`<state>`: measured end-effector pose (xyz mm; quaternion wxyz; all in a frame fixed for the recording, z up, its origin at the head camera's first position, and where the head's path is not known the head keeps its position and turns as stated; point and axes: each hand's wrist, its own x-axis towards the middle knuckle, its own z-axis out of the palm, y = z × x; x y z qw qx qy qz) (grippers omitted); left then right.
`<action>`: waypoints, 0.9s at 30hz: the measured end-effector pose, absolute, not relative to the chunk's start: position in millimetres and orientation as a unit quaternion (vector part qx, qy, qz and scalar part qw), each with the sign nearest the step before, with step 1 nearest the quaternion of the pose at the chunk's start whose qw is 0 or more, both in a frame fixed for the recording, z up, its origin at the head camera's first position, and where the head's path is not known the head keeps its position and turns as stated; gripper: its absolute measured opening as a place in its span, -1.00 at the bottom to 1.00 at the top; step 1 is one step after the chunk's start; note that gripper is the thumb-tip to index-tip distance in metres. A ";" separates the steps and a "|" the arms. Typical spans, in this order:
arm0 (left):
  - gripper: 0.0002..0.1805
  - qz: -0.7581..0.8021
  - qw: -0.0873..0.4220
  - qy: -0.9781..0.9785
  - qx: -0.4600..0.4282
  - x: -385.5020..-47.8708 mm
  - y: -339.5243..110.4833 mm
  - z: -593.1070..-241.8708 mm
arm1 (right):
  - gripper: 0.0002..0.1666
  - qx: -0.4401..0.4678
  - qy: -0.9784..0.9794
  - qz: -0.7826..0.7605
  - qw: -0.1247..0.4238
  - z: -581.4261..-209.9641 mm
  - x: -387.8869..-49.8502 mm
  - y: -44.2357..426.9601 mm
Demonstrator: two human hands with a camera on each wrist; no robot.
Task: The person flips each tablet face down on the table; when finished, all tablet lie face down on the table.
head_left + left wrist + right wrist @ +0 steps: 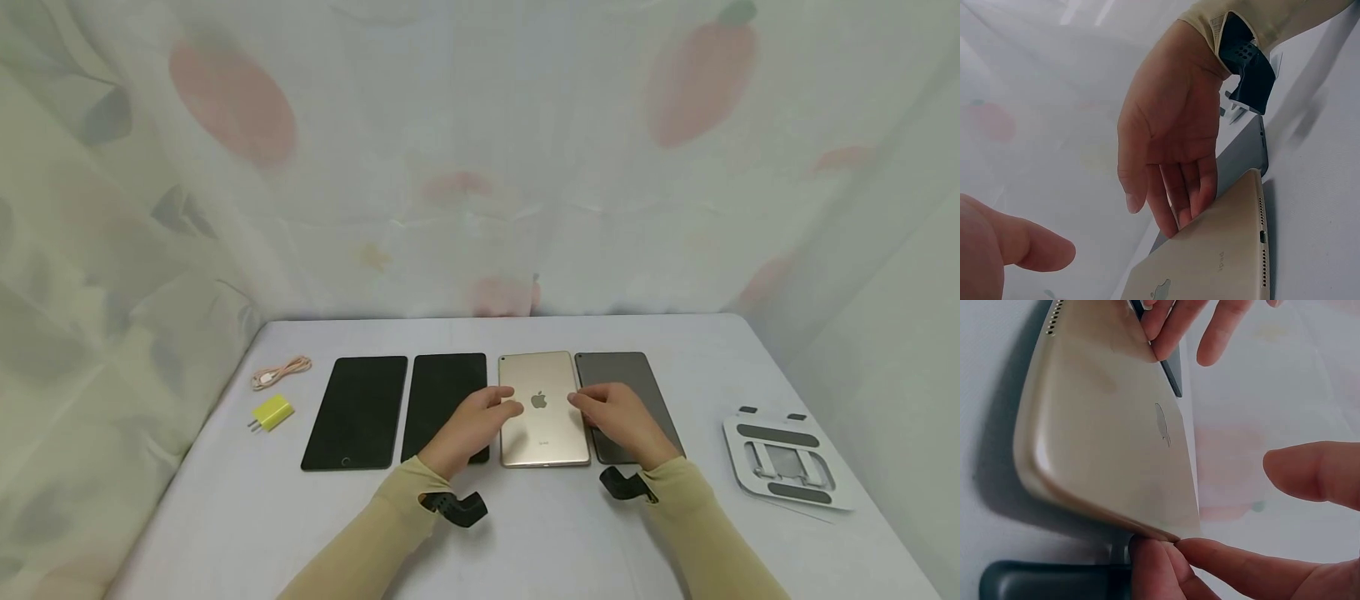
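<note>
A gold tablet (542, 433) lies back side up at the middle of the white table, its apple logo showing. My left hand (468, 427) is at its left edge, fingertips touching the side. At the opposite edge, my right hand (626, 421) touches the rim with its fingertips (1154, 556). Both thumbs stand apart from the tablet. Under the right hand is a dark grey tablet (622, 375), also back side up. A black tablet (446, 387), screen up, is partly covered by the left hand. Farther left lies another black tablet (356, 417) with a round home button.
A yellow charger plug (272, 412) and a coiled pink cable (281, 372) lie at the table's left. At the right stands a white folding stand (780, 437) with grey pads. Printed curtains (450, 250) close off the back and sides.
</note>
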<state>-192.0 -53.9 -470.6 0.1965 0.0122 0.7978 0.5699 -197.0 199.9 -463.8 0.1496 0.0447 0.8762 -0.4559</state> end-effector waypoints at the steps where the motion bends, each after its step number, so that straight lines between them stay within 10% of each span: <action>1: -0.34 0.570 0.197 0.798 0.013 -192.1 -53.9 -470.6 | -0.31 0.046 0.877 -0.455 0.149 -464.1 -196.9 199.7; 27: -0.34 0.567 0.197 0.800 0.016 -194.6 -56.4 -472.7 | -0.33 0.035 0.895 -0.425 0.130 -463.5 -195.4 195.3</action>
